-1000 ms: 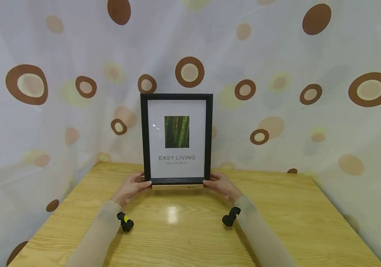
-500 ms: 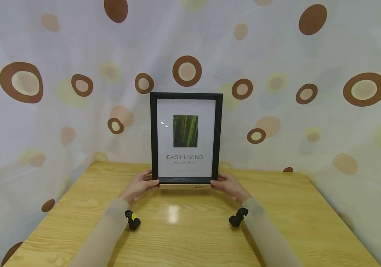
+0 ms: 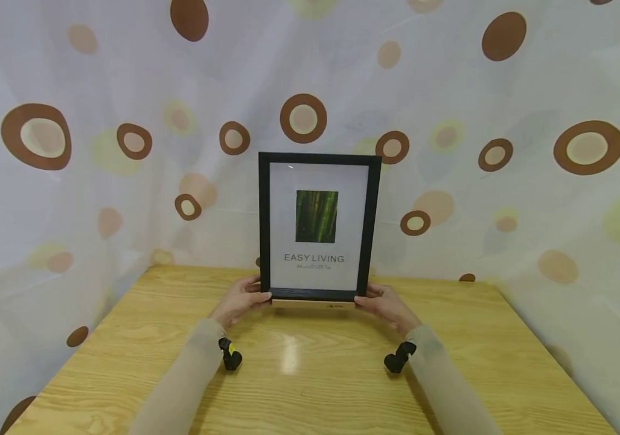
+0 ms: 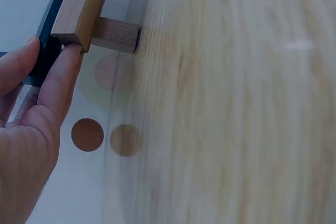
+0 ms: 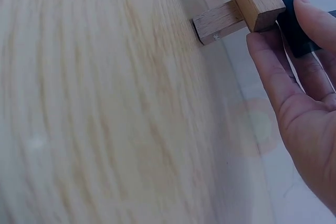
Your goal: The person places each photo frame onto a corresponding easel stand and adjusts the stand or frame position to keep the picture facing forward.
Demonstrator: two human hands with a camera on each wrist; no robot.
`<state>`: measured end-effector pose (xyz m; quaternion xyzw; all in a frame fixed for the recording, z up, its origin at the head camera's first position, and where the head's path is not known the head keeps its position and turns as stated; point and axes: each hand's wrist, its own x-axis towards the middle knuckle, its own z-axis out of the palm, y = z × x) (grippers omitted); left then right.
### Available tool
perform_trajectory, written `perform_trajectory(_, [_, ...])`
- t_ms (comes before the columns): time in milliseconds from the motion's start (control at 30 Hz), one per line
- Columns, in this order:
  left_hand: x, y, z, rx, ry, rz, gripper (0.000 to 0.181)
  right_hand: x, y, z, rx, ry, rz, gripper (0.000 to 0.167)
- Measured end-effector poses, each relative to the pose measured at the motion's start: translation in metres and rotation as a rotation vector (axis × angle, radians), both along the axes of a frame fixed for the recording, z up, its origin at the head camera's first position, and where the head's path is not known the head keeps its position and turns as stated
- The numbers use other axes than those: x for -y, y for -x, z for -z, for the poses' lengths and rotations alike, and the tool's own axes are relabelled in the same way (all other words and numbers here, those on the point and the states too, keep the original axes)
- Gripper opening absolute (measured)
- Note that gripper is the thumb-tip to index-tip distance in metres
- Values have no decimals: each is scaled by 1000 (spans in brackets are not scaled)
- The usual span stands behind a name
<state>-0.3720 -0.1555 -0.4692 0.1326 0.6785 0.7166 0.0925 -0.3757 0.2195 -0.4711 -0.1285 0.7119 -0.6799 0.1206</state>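
A black picture frame [image 3: 265,223] stands nearly upright towards the back of the table in the head view, with a bamboo print and "EASY LIVING" on its white sheet. Under its bottom edge is a light wooden stand [image 3: 312,304], whose short foot [image 4: 116,34] points to the tabletop in the left wrist view; whether it touches, I cannot tell. My left hand [image 3: 239,302] holds the frame's lower left corner, thumb on the front. At the lower right corner my right hand [image 3: 389,306] grips likewise, one fingertip by the stand's end in the right wrist view. Fingers behind the frame are partly hidden.
The wooden table [image 3: 310,386] spreads out before and beside the frame. Close behind its far edge hangs a pale curtain [image 3: 451,78] with brown and yellow spots, which also runs along both sides.
Both hands have shifted to the right together with the frame and its stand. The frame's grip at both lower corners is the same, and a light reflection on its front has moved.
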Motion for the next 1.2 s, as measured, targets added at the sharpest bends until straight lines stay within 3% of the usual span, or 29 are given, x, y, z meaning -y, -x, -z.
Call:
perform_trajectory(467, [-20, 9, 1, 37, -12, -20, 65, -15, 1, 0, 33, -7, 48, 61])
perform_trajectory(700, [-26, 12, 1, 26, -9, -21, 68, -18, 1, -2, 79, -16, 112, 62])
perform_trajectory(1200, [-35, 15, 0, 21, 37, -43, 64, -20, 4, -3, 64, -1, 106, 61])
